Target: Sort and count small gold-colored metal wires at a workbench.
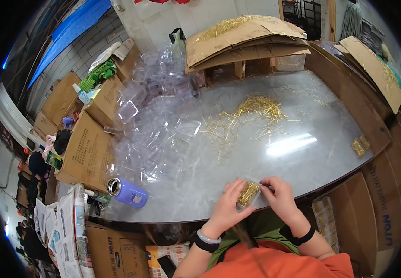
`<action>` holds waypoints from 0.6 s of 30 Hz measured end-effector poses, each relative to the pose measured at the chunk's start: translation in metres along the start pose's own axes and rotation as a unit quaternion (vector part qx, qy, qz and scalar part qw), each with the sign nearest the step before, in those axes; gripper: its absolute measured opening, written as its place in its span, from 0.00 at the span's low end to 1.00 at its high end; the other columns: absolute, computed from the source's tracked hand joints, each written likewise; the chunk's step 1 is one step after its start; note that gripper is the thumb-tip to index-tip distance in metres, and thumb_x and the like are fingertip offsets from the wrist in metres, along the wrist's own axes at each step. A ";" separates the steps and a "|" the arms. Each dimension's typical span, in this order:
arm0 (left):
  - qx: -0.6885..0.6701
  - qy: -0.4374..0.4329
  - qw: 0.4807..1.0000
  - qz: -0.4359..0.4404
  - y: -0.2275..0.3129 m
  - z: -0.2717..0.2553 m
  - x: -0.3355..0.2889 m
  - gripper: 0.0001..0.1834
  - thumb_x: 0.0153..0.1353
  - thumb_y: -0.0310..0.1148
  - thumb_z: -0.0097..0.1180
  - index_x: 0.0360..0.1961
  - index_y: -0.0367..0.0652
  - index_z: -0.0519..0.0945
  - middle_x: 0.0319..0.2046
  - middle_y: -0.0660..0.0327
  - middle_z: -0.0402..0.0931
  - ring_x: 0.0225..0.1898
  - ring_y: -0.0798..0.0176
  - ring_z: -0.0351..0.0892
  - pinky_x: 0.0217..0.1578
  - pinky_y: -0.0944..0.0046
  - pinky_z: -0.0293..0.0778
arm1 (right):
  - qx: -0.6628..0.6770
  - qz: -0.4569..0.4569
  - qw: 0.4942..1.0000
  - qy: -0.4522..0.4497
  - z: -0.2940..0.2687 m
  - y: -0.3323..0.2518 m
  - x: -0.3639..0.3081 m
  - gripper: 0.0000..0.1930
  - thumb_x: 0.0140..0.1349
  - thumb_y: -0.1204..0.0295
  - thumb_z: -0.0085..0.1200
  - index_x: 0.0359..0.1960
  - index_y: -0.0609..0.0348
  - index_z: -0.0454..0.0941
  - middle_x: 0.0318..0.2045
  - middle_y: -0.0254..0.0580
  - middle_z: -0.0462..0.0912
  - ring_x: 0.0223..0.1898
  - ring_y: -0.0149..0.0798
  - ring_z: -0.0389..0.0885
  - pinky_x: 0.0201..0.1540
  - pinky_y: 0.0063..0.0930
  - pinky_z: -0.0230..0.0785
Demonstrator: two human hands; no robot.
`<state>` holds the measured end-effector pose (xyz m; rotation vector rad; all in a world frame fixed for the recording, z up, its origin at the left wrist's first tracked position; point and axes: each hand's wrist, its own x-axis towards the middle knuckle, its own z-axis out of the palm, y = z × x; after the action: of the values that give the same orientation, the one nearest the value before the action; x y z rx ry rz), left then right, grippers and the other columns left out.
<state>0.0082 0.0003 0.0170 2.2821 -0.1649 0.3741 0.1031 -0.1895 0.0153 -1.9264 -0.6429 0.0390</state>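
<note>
One clear plastic box [255,199], slender golden pins [247,192] inside, left fingers [235,186] cupping it, right fingers [268,182] at corner, grip unclear

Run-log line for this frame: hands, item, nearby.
left hand: holding gold-filled clear box | right hand: at box's upper right edge | ahead: loose gold pieces | left: clear containers, purple bottle

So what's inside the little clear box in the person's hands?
Thin gold-coloured pieces are bunched inside the clear box. You can see the upper ones; those underneath are hidden, and the left hand covers part of its left side.
</note>
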 end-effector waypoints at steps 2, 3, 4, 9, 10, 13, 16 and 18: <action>0.053 0.040 0.998 -0.009 0.004 0.012 -0.002 0.39 0.60 0.40 0.70 0.68 0.35 0.69 0.67 0.49 0.69 0.71 0.43 0.66 0.73 0.42 0.56 | -0.055 -0.050 0.996 0.040 0.007 -0.009 -0.003 0.07 0.65 0.77 0.59 0.43 0.61 0.83 0.37 0.49 0.82 0.36 0.53 0.84 0.39 0.40 0.77; 0.070 0.049 0.996 -0.004 0.004 0.013 -0.002 0.39 0.59 0.41 0.70 0.67 0.35 0.69 0.66 0.49 0.70 0.70 0.43 0.66 0.73 0.41 0.56 | -0.066 -0.049 0.996 0.044 0.011 -0.013 -0.006 0.07 0.64 0.77 0.59 0.43 0.60 0.83 0.37 0.48 0.82 0.36 0.52 0.84 0.38 0.40 0.76; 0.087 0.059 0.994 0.001 0.005 0.015 -0.003 0.39 0.59 0.41 0.70 0.67 0.35 0.70 0.65 0.49 0.70 0.69 0.43 0.67 0.72 0.41 0.57 | -0.076 -0.048 0.995 0.047 0.015 -0.017 -0.008 0.07 0.64 0.77 0.59 0.43 0.59 0.83 0.38 0.47 0.81 0.36 0.52 0.83 0.38 0.41 0.76; 0.104 0.078 0.991 0.019 0.003 0.017 -0.006 0.38 0.58 0.42 0.71 0.66 0.35 0.71 0.64 0.48 0.71 0.69 0.42 0.67 0.71 0.40 0.58 | -0.005 -0.020 0.996 0.084 0.010 -0.014 0.000 0.07 0.66 0.77 0.59 0.44 0.58 0.84 0.41 0.44 0.80 0.36 0.47 0.83 0.39 0.37 0.76; 0.096 0.080 0.992 0.018 0.002 0.018 -0.006 0.38 0.58 0.42 0.71 0.65 0.35 0.71 0.63 0.48 0.71 0.69 0.42 0.66 0.71 0.40 0.58 | -0.017 -0.035 0.997 0.072 0.010 -0.013 0.003 0.07 0.66 0.77 0.59 0.44 0.58 0.84 0.41 0.44 0.80 0.37 0.47 0.83 0.39 0.36 0.76; 0.136 0.103 0.985 0.026 0.008 0.017 -0.006 0.35 0.59 0.43 0.69 0.64 0.36 0.73 0.62 0.48 0.70 0.68 0.38 0.64 0.70 0.39 0.58 | -0.029 -0.067 0.997 0.038 0.013 -0.013 0.010 0.06 0.65 0.77 0.60 0.43 0.60 0.84 0.42 0.44 0.81 0.38 0.46 0.82 0.40 0.36 0.75; 0.189 0.128 0.973 0.022 0.010 0.016 -0.008 0.32 0.61 0.42 0.67 0.62 0.35 0.74 0.60 0.48 0.69 0.66 0.37 0.63 0.68 0.37 0.59 | -0.016 -0.089 0.996 0.024 0.019 -0.015 0.012 0.06 0.64 0.78 0.61 0.42 0.60 0.84 0.42 0.45 0.82 0.39 0.47 0.81 0.43 0.37 0.75; 0.206 0.135 0.969 0.021 0.011 0.018 -0.009 0.31 0.62 0.41 0.65 0.62 0.35 0.74 0.59 0.48 0.69 0.64 0.37 0.63 0.67 0.38 0.60 | -0.037 -0.117 0.992 0.038 0.021 -0.006 0.010 0.09 0.64 0.79 0.60 0.45 0.59 0.84 0.41 0.45 0.83 0.41 0.48 0.81 0.46 0.38 0.74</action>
<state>0.0008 -0.0199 0.0104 2.6032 0.0058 0.8004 0.1026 -0.1654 0.0133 -1.9014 -0.8246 -0.2072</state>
